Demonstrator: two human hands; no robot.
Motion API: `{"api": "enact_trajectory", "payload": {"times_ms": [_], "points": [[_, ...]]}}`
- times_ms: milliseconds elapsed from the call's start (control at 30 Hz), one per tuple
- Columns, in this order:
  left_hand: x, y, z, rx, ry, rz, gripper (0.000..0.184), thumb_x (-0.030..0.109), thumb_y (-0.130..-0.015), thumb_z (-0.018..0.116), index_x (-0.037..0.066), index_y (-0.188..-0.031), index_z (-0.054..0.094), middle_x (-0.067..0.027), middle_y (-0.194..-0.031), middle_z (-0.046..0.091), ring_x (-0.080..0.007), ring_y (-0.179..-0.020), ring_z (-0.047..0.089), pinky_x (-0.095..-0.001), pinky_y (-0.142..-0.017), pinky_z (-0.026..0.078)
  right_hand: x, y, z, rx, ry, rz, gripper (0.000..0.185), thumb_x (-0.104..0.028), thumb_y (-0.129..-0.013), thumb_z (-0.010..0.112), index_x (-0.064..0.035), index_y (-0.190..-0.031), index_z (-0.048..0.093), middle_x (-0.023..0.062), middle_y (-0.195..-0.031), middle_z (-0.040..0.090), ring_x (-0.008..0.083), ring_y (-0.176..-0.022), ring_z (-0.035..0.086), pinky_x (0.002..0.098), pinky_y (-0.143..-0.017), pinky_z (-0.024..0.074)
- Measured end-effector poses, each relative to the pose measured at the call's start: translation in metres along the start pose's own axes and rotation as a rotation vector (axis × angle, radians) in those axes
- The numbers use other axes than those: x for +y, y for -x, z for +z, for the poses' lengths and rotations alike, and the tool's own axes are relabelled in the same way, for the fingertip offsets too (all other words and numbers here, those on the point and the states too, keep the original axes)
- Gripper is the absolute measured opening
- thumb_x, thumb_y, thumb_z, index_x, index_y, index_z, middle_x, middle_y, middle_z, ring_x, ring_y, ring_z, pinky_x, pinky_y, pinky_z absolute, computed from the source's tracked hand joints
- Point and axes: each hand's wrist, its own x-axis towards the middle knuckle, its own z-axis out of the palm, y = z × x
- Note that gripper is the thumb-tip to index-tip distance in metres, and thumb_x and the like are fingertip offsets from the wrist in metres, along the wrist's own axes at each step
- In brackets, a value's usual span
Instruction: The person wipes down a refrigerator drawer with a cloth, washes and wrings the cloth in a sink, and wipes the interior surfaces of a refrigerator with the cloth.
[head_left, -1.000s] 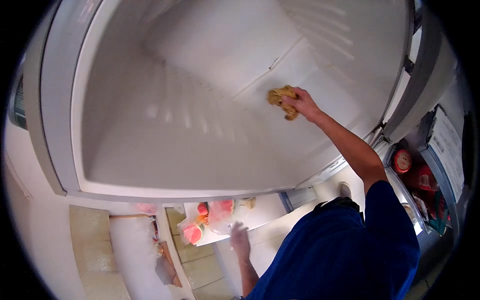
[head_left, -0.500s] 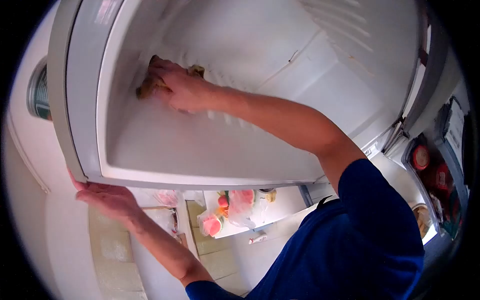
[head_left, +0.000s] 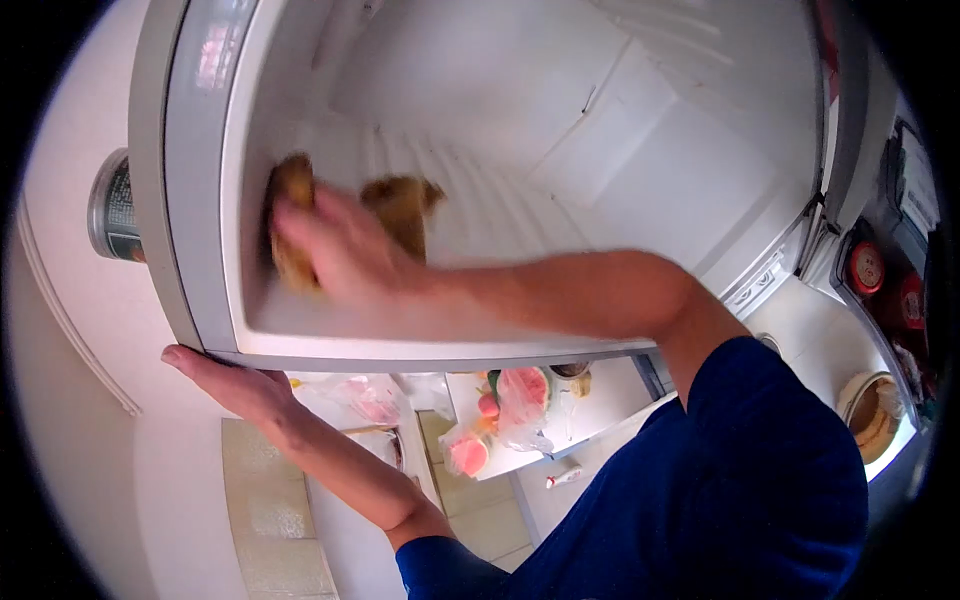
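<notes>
My right hand is blurred and closed on a yellow-brown cloth, pressed against the inner side wall of a white refrigerator compartment. Part of the cloth hangs out on the other side of the hand, over the ribbed wall. My left hand rests at the outer lower corner of the grey refrigerator frame. A digit stretches along that corner, and the other fingers are partly hidden.
A tin stands beyond the frame at the left. Below are a white table with cut watermelon in plastic and a small bottle. Red-lidded jars sit in the door at the right, above a round container.
My right hand has carried the cloth from the compartment's middle to the left side wall, then slightly lower. My left hand has risen from below to the frame's corner. The view has shifted.
</notes>
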Motion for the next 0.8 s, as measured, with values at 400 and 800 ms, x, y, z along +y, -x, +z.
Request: {"api": "enact_trajectory", "payload": {"times_ms": [400,800], "points": [[-0.013,-0.012,-0.018,-0.173,0.036,0.061,0.075,0.058,-0.103,0.031,-0.002,-0.149,0.031,-0.0163,-0.151,0.037,-0.0288,-0.135,0.041,-0.0381,-0.114,0.033,0.020,-0.046,0.013,0.236,-0.242,-0.059,0.035,0.002,-0.086,0.039,0.0048,-0.118,0.052,0.0154,-0.107,0.057,0.0245,-0.099,0.054,0.0383,-0.085,0.0478],[0.000,0.008,0.006,-0.091,0.158,-0.001,0.064,0.052,-0.105,0.023,-0.001,-0.134,0.046,-0.0153,-0.138,0.049,-0.0267,-0.125,0.049,-0.0394,-0.107,0.040,-0.011,0.008,0.008,0.026,0.708,-0.316,0.026,0.001,-0.083,0.049,0.0109,-0.105,0.057,0.0305,-0.092,0.064,0.0450,-0.092,0.064,0.0473,-0.080,0.0503]]}}
